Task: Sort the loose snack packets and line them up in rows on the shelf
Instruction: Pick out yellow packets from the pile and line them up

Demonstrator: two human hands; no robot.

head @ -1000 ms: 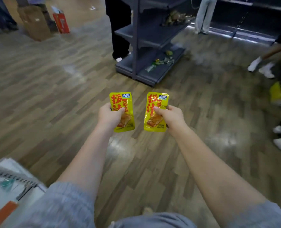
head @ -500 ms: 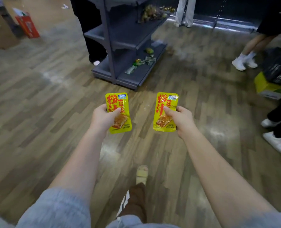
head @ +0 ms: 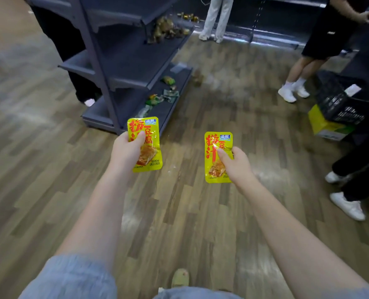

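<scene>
A: Yellow foil is what is held in each hand. One yellow packet (head: pixel 145 145) is pinched by the left hand (head: pixel 126 151), thumb across its face; a second matching packet (head: pixel 217 157) is gripped the same way by the right hand (head: pixel 236 166). Both are carried above the wooden floor (head: pixel 49 169), short of the grey shelf unit (head: pixel 123 61).

B: And how much is judged done?

A: Little, it seems. Loose packets (head: pixel 164 94) are scattered near the front edge of the bottom shelf, and a jumbled heap (head: pixel 166 29) is seen at the far end of a higher one. No rows can be made out; the held pair is not yet placed.
</scene>
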